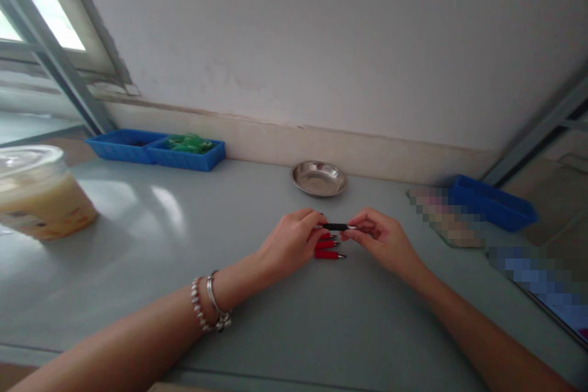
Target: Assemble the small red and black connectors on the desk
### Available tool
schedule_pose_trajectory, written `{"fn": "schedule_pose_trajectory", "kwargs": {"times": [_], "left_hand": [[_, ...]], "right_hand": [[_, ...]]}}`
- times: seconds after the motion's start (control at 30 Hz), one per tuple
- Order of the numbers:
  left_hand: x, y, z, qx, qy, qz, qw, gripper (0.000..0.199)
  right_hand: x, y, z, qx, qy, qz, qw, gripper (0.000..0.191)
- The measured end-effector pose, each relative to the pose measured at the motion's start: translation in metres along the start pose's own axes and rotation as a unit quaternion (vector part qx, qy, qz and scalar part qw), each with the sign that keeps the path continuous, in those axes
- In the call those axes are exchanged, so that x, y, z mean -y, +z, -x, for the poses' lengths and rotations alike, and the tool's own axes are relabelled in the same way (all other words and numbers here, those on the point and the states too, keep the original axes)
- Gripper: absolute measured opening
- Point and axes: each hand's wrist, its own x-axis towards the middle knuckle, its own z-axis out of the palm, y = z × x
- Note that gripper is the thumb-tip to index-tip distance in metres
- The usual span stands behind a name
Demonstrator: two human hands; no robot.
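Note:
Between my two hands a black pen-like piece point(335, 227) lies level above the table. My left hand point(294, 237) pinches its left end. At the right end, by a pale tip, the fingers of my right hand point(379, 237) are closed on it. Just below, several red pen-like pieces point(327, 254) with metallic tips lie on the table, partly hidden by my left fingers. Beyond my hands, near the wall, sits a round metal dish point(319, 179).
A blue two-part tray point(184, 159) with green pieces point(190, 143) stands at the back left. A lidded drink cup point(43, 196) is at the far left. To the right are a blue tray point(498, 205), a blurred flat item point(448, 220) and a blurred device point(542, 288).

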Motion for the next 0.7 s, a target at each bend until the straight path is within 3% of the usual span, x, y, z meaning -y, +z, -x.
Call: {"fn": "schedule_pose_trajectory", "kwargs": {"times": [0.27,0.57,0.7], "left_hand": [[-0.0006,-0.0008,0.0007,0.0,0.004,-0.006,1.0,0.013],[0.0002,-0.0002,0.0006,-0.005,0.007,-0.004,1.0,0.013],[0.0005,0.0004,0.0011,-0.008,0.014,-0.006,1.0,0.013]], "right_hand": [[0.007,-0.0039,0.0,0.015,-0.01,0.169,0.985,0.03],[0.0014,-0.0007,-0.0005,-0.025,-0.031,0.12,0.992,0.015],[0.0043,-0.001,-0.0001,-0.006,-0.007,0.118,0.993,0.018]]}}
